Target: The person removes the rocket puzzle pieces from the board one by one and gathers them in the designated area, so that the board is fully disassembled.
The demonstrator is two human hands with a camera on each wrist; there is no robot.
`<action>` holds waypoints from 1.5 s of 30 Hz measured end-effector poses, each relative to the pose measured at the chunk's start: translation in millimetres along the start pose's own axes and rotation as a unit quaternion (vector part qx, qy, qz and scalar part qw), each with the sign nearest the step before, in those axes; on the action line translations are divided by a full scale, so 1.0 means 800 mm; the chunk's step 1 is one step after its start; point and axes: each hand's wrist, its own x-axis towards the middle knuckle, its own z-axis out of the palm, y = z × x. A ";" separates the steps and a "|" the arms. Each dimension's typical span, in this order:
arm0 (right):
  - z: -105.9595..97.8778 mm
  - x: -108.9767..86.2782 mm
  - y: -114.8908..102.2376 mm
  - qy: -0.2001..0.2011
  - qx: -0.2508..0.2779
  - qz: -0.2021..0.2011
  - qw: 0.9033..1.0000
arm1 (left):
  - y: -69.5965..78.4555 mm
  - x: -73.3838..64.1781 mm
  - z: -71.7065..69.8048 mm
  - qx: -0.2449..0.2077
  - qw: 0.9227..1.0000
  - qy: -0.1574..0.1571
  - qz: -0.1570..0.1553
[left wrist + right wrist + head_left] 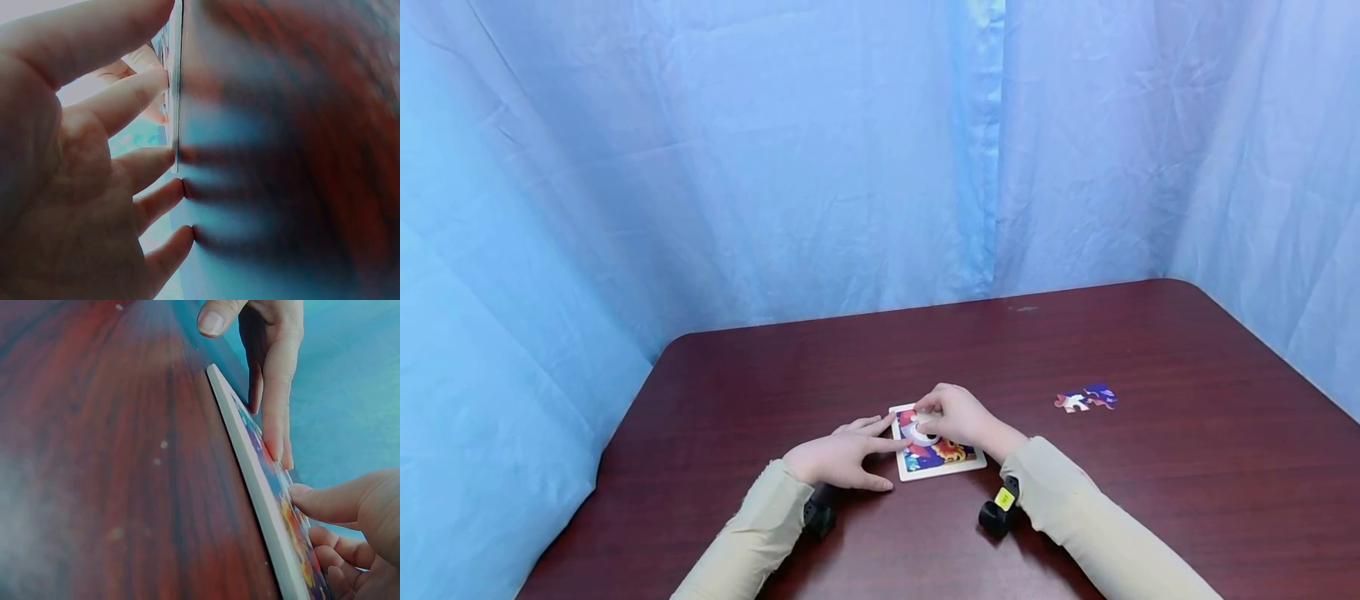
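A small jigsaw puzzle [934, 460] in a white-edged tray [942, 475] lies on the table; its picture has purple, red, orange and white parts. My left hand [844, 458] is spread at the tray's left side, with straight fingers touching the edge and one reaching over the picture. From the right, my right hand [961, 416] bends over the upper part of the puzzle. Its thumb and curled fingers pinch a whitish puzzle piece [922, 419] at the surface, mostly covered by the fingers. In the right wrist view that thumb [334, 499] meets the picture.
Several loose puzzle pieces [1086, 398] lie together to the right of the tray, purple, white and red. The dark red wooden table [760, 375] has rounded corners at the back. Light blue curtains [820, 167] hang behind it and at both sides.
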 end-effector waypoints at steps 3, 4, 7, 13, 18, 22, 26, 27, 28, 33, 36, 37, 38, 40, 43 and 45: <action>-0.001 0.002 -0.001 -0.009 0.001 0.003 1.000 | 0.000 0.000 0.000 -0.001 1.000 0.001 0.001; -0.001 0.002 -0.002 -0.013 -0.003 0.003 1.000 | 0.001 0.000 0.000 -0.001 1.000 0.002 0.002; -0.002 0.005 -0.003 -0.025 -0.023 -0.010 0.999 | 0.000 0.001 0.000 0.000 1.000 0.005 0.003; -0.003 0.009 -0.005 -0.043 -0.057 -0.036 0.997 | 0.000 0.002 0.001 0.003 1.000 0.006 0.004; -0.006 0.008 -0.009 -0.052 -0.044 -0.031 0.997 | 0.000 0.003 0.001 0.002 1.000 0.007 0.008; -0.007 0.008 -0.009 -0.051 -0.019 -0.022 0.998 | 0.001 0.002 0.000 0.001 1.000 0.009 0.015; -0.006 0.008 -0.007 -0.047 0.017 -0.009 0.999 | 0.002 0.001 0.000 0.002 1.000 0.010 0.020; -0.006 0.008 -0.006 -0.046 0.025 -0.008 0.999 | 0.002 0.001 0.000 0.002 1.000 0.010 0.020; -0.005 0.007 -0.006 -0.044 0.033 -0.008 0.998 | 0.002 0.001 0.000 0.002 1.000 0.011 0.020; -0.003 0.006 -0.003 -0.031 0.058 -0.018 0.998 | 0.002 0.001 0.000 0.002 1.000 0.010 0.018; -0.001 0.005 -0.004 -0.023 0.063 -0.025 0.997 | 0.002 0.001 0.000 0.003 1.000 0.009 0.020; -0.001 0.005 -0.004 -0.021 0.065 -0.025 0.997 | 0.002 0.001 0.000 0.003 1.000 0.009 0.022; -0.001 0.005 -0.005 -0.021 0.067 -0.024 0.997 | 0.002 0.001 0.000 0.004 1.000 0.009 0.021; -0.001 0.005 -0.006 -0.019 0.066 -0.025 0.997 | 0.002 0.000 0.000 0.002 1.000 0.008 0.022; 0.000 0.006 -0.006 -0.020 0.067 -0.021 0.997 | 0.002 0.000 0.000 0.001 1.000 0.009 0.023; 0.001 0.006 -0.006 -0.020 0.062 -0.022 0.998 | 0.003 0.000 -0.001 0.001 1.000 0.009 0.021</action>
